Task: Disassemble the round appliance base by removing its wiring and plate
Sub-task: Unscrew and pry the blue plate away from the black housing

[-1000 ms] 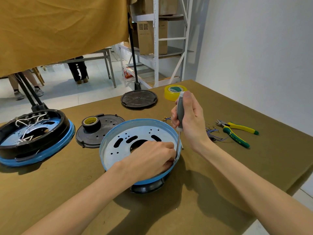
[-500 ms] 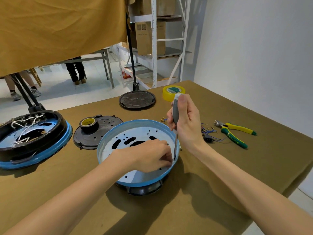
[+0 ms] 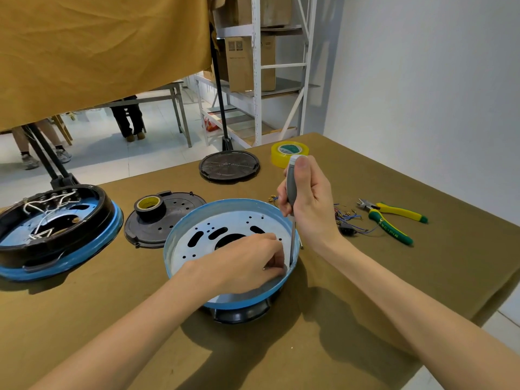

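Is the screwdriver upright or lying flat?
Upright: the right hand grips the screwdriver handle-up, shaft pointing down into the blue base.

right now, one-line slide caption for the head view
Right hand drives a grey-handled screwdriver down inside the blue-rimmed round appliance base while the left hand steadies its perforated metal plate.

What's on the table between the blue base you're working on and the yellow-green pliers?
In the head view, a loose bundle of cut wires lies on the cloth between the blue base and the pliers.
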`<action>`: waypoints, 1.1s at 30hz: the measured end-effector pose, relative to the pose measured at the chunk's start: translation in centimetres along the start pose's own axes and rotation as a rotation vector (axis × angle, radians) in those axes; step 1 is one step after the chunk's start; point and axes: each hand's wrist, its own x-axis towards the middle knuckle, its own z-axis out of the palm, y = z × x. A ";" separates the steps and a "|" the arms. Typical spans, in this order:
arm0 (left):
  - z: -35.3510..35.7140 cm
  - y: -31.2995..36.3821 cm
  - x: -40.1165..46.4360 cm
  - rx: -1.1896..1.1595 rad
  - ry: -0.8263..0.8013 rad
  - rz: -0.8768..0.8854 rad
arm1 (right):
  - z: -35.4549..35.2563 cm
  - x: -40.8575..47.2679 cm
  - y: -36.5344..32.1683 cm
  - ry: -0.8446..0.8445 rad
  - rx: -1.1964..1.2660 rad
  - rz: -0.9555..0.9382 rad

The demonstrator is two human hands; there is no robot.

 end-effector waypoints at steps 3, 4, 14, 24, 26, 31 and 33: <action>0.2 0.4 -0.4 0.208 0.113 0.167 | 0.0 -0.1 -0.1 -0.016 0.005 -0.006; 0.3 0.5 -0.6 0.257 0.139 0.211 | 0.0 -0.2 -0.1 -0.020 0.006 -0.010; 0.6 0.7 -0.4 0.257 0.159 0.222 | -0.1 -0.3 -0.1 0.017 -0.036 -0.013; -0.6 -1.0 1.1 -0.232 -0.116 0.032 | 0.0 -0.2 0.1 0.005 -0.045 -0.028; -0.7 -0.8 1.3 -0.143 -0.120 0.025 | -0.1 -0.2 0.0 0.007 -0.037 -0.027; 0.0 0.0 0.7 0.125 -0.001 0.037 | 0.0 -0.6 0.0 -0.001 -0.029 -0.051; 0.6 0.7 0.3 0.128 0.067 0.011 | 0.1 -0.8 -0.2 -0.013 -0.018 -0.067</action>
